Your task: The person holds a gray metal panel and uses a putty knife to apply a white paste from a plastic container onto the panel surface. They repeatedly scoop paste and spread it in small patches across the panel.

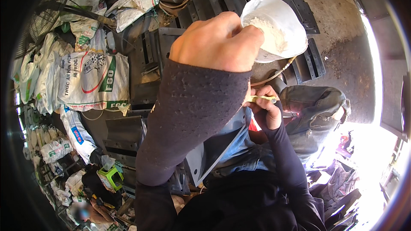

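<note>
My left hand (pixel 216 42), in a dark knitted sleeve, is closed on the near left rim of a white plastic tub (pixel 295 28). Pale beige powder or paste (pixel 272 38) lies inside the tub, whose mouth faces up toward me. My left fingertips are mostly hidden behind the knuckles. Lower and to the right, my right hand (pixel 269 109) pinches a thin yellow stick-like piece (pixel 263 99); my left forearm covers its left end. Beneath that forearm, a grey angled metal plate (pixel 220 147) with holes leans against my lap.
Dark slotted metal pieces (pixel 218 0) lie in rows ahead. A hose (pixel 272 78) runs beneath the tub. White printed sacks (pixel 94 79) fill the left side, with a green plastic stool (pixel 112 177) lower down. Another person (pixel 96 211) is at the lower left. Strong light comes from the right.
</note>
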### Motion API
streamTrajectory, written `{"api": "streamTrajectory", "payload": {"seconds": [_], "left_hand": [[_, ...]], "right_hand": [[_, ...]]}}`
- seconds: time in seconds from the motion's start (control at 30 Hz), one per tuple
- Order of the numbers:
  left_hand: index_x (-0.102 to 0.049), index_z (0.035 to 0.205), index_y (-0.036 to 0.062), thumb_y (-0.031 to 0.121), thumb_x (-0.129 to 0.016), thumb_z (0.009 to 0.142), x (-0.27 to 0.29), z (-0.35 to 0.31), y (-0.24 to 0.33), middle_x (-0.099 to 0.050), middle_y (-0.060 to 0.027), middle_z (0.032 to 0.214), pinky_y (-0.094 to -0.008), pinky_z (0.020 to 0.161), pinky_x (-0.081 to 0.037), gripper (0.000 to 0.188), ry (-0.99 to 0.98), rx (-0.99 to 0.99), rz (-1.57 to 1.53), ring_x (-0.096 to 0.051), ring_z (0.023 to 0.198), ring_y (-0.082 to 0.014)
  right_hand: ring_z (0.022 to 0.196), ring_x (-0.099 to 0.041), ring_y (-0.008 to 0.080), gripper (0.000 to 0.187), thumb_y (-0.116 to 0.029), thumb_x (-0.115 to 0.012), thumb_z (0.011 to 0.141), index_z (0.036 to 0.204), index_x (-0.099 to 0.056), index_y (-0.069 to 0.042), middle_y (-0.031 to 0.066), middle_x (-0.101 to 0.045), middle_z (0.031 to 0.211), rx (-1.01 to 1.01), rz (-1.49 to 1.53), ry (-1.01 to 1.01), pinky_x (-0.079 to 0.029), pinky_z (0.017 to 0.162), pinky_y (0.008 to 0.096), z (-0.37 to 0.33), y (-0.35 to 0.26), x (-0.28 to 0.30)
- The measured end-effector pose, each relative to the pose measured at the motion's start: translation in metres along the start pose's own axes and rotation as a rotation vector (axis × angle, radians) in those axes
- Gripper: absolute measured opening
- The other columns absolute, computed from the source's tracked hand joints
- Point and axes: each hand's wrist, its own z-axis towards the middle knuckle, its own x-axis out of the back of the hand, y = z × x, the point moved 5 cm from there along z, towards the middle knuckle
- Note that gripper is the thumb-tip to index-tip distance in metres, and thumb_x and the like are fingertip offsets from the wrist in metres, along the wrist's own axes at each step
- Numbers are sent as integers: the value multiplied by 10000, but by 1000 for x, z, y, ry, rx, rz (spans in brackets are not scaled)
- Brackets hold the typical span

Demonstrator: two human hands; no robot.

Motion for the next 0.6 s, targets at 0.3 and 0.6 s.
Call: {"api": "streamTrajectory", "payload": {"seconds": [0.3, 0.6], "left_hand": [[-682, 873, 28, -60, -691, 758, -1, 1, 2, -622, -108, 766, -338, 588, -480, 145, 2, 26, -5, -619, 651, -272], [-683, 876, 31, -59, -691, 764, -1, 0, 1, -627, -108, 772, -340, 587, -479, 143, -10, 12, -3, -617, 649, -275]], "right_hand": [[1000, -656, 323, 99, -10, -550, 894, 993, -549, 0, 232, -651, 1122, 46, -13, -31, -543, 900, 457, 6, -1, -10], [936, -672, 324, 104, -11, -558, 879, 983, -553, -3, 238, -661, 1091, 54, -36, -2, -549, 871, 441, 4, -5, -11]]}}
